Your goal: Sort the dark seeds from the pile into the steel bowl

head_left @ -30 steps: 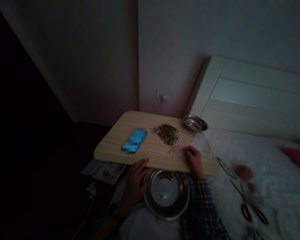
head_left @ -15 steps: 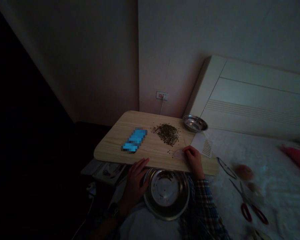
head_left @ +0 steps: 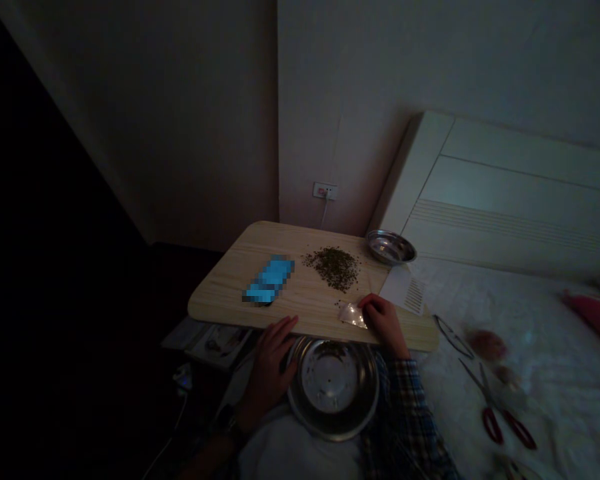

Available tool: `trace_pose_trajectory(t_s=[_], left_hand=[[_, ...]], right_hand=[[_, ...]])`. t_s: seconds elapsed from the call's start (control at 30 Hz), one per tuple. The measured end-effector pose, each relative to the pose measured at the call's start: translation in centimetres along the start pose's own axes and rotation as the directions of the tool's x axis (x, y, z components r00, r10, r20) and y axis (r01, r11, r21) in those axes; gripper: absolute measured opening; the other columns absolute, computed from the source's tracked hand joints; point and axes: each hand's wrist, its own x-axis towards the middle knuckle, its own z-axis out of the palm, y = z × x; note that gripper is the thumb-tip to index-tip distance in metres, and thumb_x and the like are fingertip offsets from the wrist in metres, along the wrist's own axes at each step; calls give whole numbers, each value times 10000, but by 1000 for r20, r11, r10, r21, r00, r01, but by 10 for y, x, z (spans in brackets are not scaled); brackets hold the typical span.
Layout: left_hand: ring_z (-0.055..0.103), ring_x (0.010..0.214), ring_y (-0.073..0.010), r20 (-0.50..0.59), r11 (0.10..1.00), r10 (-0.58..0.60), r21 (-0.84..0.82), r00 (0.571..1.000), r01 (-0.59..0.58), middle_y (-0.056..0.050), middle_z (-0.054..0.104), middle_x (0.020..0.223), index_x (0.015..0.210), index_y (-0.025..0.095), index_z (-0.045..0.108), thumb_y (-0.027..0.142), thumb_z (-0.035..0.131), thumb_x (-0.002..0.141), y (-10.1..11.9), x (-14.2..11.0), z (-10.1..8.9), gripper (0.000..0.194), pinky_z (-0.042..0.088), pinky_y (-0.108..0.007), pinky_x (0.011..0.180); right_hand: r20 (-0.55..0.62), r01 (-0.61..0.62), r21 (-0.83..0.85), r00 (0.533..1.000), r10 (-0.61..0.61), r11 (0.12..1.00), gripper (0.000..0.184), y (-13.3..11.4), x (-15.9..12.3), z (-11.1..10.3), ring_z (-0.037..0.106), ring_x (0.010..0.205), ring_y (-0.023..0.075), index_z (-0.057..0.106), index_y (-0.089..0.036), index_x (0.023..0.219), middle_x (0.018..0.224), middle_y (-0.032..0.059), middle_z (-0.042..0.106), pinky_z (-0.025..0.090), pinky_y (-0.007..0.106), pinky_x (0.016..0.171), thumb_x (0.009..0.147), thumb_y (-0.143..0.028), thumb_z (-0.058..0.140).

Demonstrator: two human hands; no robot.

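Note:
My right hand (head_left: 384,321) is closed in a pinch on a small clear plastic sheet (head_left: 353,315), shiny and low over the front of the wooden table (head_left: 220,293). A few loose dark grains lie beside the sheet. Farther back is a spread pile of small green-brown grains (head_left: 336,268). My left hand (head_left: 275,353) lies with fingers stretched out at the table's front edge, its thumb by the rim of a steel bowl (head_left: 333,423). That bowl sits below the table edge between my arms, with some grains inside. Whether the plastic is a bag or a flat piece, I cannot tell.
A pixelated blue-lit phone (head_left: 270,280) lies on the table's left. At the back right stand a second steel bowl (head_left: 391,248) and a white slotted board (head_left: 403,289). Red-handled scissors (head_left: 493,407) and glasses (head_left: 453,337) lie on the bed (head_left: 555,353).
The plastic sheet has tilted and now catches bright glints. My right hand has shifted slightly left with it. My left hand and the bowls stay in place.

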Motion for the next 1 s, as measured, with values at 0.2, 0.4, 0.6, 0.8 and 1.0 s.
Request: trace_pose_trajectory(t_s=[0.2, 0.4, 0.6, 0.8, 1.0], left_hand=[[341, 1352, -255, 5, 1000, 8, -4, 1000, -8, -53, 436, 1433, 1019, 205, 596, 122, 483, 815, -1, 0, 1, 247, 259, -519, 1126], [347, 1346, -259, -5, 1000, 9, -3, 1000, -9, -55, 441, 1429, 1036, 207, 601, 131, 496, 811, -1, 1, 0, 259, 277, -519, 1115], [341, 1349, -253, 5, 1000, 7, -1, 1000, -7, -51, 431, 1437, 1053, 211, 594, 121, 495, 817, -1, 0, 1, 271, 265, -520, 1118], [331, 1354, -251, 12, 1000, -1, -13, 1000, 1, -52, 423, 1442, 1018, 207, 588, 102, 484, 808, 0, 0, 0, 256, 250, -523, 1127], [336, 1353, -253, 12, 1000, -1, 1, 1000, 1, -50, 429, 1439, 994, 213, 592, 114, 479, 814, 0, -1, 1, 235, 260, -522, 1122]], right_hand=[[149, 25, 56, 988, -33, 998, 207, -12, -1, -1, 568, 720, 164, 687, -174, 766, 751, 14, 663, 403, 250, 670, 748, -163, 481], [155, 27, 95, 987, -41, 995, 187, -13, -2, -2, 576, 739, 167, 690, -174, 770, 755, 14, 661, 413, 259, 702, 770, -189, 503], [113, 23, 110, 993, -36, 994, 182, -7, -1, -2, 562, 724, 162, 680, -178, 765, 737, 8, 646, 400, 253, 684, 763, -172, 498], [207, 13, 136, 978, -41, 991, 184, -13, -2, -2, 579, 730, 157, 696, -180, 747, 739, 8, 664, 408, 249, 696, 772, -160, 515], [290, -8, 179, 956, -45, 984, 184, -19, -5, -6, 606, 747, 174, 714, -173, 727, 742, 28, 688, 429, 261, 714, 795, -215, 548]])
